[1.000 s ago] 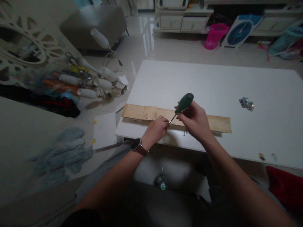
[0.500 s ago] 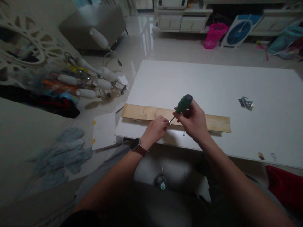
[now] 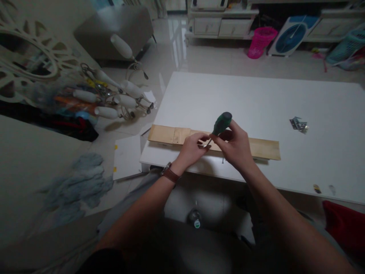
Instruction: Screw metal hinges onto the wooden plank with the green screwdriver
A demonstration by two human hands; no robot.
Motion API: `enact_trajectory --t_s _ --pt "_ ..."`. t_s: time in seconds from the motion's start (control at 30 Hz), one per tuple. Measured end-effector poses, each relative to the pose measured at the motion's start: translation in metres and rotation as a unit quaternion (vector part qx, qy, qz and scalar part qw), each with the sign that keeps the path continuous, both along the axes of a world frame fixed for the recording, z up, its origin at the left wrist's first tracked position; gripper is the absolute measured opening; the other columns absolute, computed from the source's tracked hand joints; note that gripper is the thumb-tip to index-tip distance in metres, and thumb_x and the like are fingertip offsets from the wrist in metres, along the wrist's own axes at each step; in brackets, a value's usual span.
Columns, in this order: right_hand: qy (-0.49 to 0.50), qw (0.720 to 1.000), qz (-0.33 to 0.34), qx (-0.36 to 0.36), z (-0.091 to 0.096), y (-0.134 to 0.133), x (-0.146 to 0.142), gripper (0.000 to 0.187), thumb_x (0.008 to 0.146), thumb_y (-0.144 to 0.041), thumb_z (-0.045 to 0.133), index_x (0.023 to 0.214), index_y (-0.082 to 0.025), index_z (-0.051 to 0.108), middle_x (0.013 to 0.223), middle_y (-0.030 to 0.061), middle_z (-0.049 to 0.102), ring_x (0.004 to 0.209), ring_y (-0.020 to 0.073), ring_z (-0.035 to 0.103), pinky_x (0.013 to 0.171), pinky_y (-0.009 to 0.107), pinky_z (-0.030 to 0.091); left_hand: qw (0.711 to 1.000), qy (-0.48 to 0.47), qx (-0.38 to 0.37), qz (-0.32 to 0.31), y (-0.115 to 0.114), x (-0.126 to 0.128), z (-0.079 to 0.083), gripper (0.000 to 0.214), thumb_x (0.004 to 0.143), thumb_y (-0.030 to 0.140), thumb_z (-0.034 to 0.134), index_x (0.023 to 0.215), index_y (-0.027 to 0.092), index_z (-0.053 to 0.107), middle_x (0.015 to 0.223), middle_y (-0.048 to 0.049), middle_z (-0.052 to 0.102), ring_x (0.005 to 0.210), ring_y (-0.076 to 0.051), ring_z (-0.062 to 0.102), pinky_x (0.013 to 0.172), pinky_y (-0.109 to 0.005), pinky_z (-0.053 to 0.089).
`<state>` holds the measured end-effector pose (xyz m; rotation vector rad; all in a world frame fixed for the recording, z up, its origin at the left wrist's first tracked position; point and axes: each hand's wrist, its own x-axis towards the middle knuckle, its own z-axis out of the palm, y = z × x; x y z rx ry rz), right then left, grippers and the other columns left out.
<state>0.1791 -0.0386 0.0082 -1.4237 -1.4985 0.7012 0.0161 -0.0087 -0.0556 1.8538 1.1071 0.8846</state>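
A long wooden board (image 3: 262, 149) lies across the near edge of the white table (image 3: 256, 99). My right hand (image 3: 235, 146) grips a green-handled screwdriver (image 3: 221, 123), tilted with its tip down to the left over the board. My left hand (image 3: 192, 148) is at the tip, with its fingers pinched around something too small to make out. A brown-strapped watch is on my left wrist.
A small pile of metal hinges (image 3: 298, 125) lies on the table's right side. On the floor to the left are a chandelier with white glass shades (image 3: 114, 101), papers (image 3: 127, 156) and a grey cloth (image 3: 76, 186). A bottle (image 3: 194, 219) stands under the table, and a pink basket (image 3: 261, 42) far back.
My left hand has turned palm-up and shifted slightly right toward the screwdriver tip. The screwdriver handle has dropped a little. The board has not moved.
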Motion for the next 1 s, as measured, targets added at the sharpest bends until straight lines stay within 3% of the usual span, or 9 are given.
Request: enact_trajectory --t_s 0.17,0.3,0.6,0.8,0.9,1.0 --pt "-0.008 1.000 -0.010 -0.004 -0.001 0.000 0.000 0.028 0.079 -0.032 0.079 0.086 -0.025 0.053 0.072 -0.0042 0.058 0.063 0.0144 0.057 0.058 0.030 0.042 0.999 -0.047 0.019 0.008 0.004 0.010 0.005 0.011 0.085 0.010 0.080 0.091 0.018 0.075 0.091 -0.0030 0.077 0.082 -0.014 0.070 0.077 -0.027 0.060" --pt "-0.010 1.000 -0.008 -0.009 -0.004 0.000 0.001 0.028 0.079 -0.032 0.080 0.090 -0.024 0.055 0.079 -0.0013 0.064 0.065 0.0146 0.059 0.057 0.030 0.044 0.999 -0.028 0.041 0.007 0.006 0.010 0.009 0.011 0.087 0.009 0.078 0.080 0.017 0.074 0.081 -0.0021 0.076 0.076 -0.015 0.068 0.074 -0.028 0.057" --pt "0.014 0.998 0.058 -0.009 -0.004 -0.001 0.007 0.028 0.084 -0.024 0.069 0.111 -0.024 0.064 0.098 0.0032 0.077 0.072 0.0170 0.070 0.062 0.032 0.054 0.999 -0.005 0.017 -0.050 0.011 0.003 0.023 0.018 0.090 0.002 0.069 0.086 0.017 0.079 0.084 -0.0033 0.080 0.079 -0.017 0.075 0.076 -0.028 0.058" --pt "-0.005 1.000 0.017 0.005 -0.002 -0.003 0.004 0.025 0.082 -0.033 0.079 0.099 -0.024 0.063 0.089 0.0008 0.075 0.066 0.0150 0.066 0.056 0.028 0.049 0.999 -0.007 0.036 -0.023 0.007 0.005 0.020 0.014 0.083 0.008 0.079 0.093 0.017 0.079 0.088 -0.0043 0.078 0.079 -0.016 0.073 0.074 -0.028 0.060" --pt "-0.008 1.000 0.003 0.006 -0.002 -0.005 0.002 0.027 0.082 -0.039 0.080 0.092 -0.024 0.060 0.087 0.0004 0.072 0.065 0.0146 0.065 0.055 0.028 0.048 0.999 -0.001 0.053 -0.010 0.005 0.009 0.019 0.012 0.086 0.006 0.075 0.090 0.017 0.078 0.085 -0.0039 0.077 0.077 -0.015 0.070 0.073 -0.027 0.058" --pt "-0.003 1.000 0.013 -0.001 -0.002 -0.005 0.003 0.028 0.081 -0.038 0.080 0.096 -0.025 0.061 0.088 0.0005 0.072 0.068 0.0161 0.066 0.057 0.029 0.050 0.999 -0.011 0.033 -0.013 0.006 0.010 0.022 0.015 0.086 0.002 0.071 0.089 0.017 0.076 0.084 -0.0032 0.078 0.077 -0.015 0.071 0.075 -0.028 0.058"
